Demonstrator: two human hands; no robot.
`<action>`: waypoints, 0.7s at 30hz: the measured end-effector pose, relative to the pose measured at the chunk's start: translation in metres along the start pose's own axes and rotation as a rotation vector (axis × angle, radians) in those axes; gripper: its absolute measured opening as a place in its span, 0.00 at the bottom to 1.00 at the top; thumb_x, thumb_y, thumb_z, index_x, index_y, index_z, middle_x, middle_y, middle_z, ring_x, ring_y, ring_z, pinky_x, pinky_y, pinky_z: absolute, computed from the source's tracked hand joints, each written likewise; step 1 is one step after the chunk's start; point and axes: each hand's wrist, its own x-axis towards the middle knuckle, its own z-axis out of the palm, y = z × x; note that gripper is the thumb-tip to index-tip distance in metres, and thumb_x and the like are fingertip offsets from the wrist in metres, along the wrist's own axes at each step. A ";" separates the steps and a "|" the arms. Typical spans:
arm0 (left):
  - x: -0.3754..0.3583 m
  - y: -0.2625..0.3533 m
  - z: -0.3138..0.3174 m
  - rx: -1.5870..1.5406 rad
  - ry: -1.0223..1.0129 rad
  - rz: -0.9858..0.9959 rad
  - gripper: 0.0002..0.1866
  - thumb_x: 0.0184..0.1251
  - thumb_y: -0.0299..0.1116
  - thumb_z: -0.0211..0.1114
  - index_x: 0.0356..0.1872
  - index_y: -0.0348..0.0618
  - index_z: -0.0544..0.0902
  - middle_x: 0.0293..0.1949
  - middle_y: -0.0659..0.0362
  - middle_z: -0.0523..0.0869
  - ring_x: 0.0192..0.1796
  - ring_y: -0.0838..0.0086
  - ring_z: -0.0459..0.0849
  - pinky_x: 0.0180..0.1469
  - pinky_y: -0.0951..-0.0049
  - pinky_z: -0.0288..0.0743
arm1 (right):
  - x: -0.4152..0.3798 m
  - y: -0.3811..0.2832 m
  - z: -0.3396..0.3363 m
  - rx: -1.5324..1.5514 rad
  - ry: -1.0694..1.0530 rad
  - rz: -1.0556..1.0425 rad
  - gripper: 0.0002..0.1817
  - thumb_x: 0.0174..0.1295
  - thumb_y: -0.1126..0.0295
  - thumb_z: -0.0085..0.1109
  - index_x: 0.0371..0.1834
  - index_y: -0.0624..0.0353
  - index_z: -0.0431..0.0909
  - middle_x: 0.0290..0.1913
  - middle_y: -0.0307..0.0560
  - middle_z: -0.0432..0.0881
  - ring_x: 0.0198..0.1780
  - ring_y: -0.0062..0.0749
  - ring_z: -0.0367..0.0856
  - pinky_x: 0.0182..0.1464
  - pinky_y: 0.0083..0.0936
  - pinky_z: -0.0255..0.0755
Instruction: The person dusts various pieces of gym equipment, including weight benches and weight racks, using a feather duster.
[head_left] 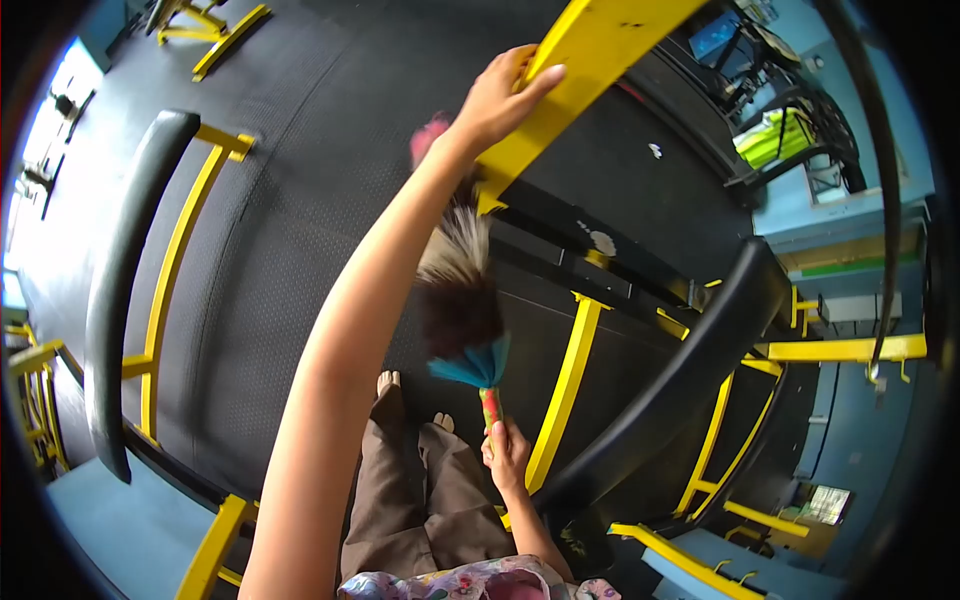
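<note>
My left hand reaches far forward and grips the edge of a wide yellow metal beam, thumb on its face and fingers round its side. Lower down, my right hand is closed round the red and green patterned handle of a feather duster. The duster points away from me, with blue, dark brown and pale feathers; my left forearm covers part of it. A pink tuft shows beyond that forearm, close to the beam.
Black padded gym benches on yellow frames stand on both sides, one pad at left and another at right. A black base rail crosses the rubber floor. A dark cable hangs at right.
</note>
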 end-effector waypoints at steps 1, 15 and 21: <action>0.004 0.002 -0.001 -0.033 -0.030 -0.048 0.39 0.55 0.62 0.54 0.53 0.32 0.70 0.48 0.43 0.75 0.51 0.56 0.75 0.55 0.65 0.66 | -0.009 0.006 -0.007 0.017 0.020 -0.009 0.15 0.63 0.58 0.48 0.27 0.59 0.69 0.13 0.34 0.66 0.14 0.13 0.63 0.16 0.13 0.56; 0.028 0.024 0.030 -0.073 0.191 0.036 0.29 0.60 0.57 0.54 0.34 0.33 0.76 0.25 0.58 0.79 0.26 0.78 0.75 0.29 0.77 0.69 | 0.056 -0.017 -0.020 -0.507 0.369 -0.329 0.19 0.63 0.56 0.46 0.28 0.64 0.70 0.17 0.59 0.74 0.22 0.53 0.77 0.18 0.38 0.65; 0.032 0.005 0.031 0.045 0.227 0.134 0.35 0.61 0.63 0.45 0.28 0.32 0.74 0.22 0.58 0.76 0.24 0.77 0.73 0.26 0.76 0.66 | 0.061 -0.020 -0.158 -0.678 0.667 0.065 0.22 0.64 0.52 0.40 0.33 0.64 0.71 0.25 0.65 0.76 0.32 0.62 0.75 0.30 0.49 0.67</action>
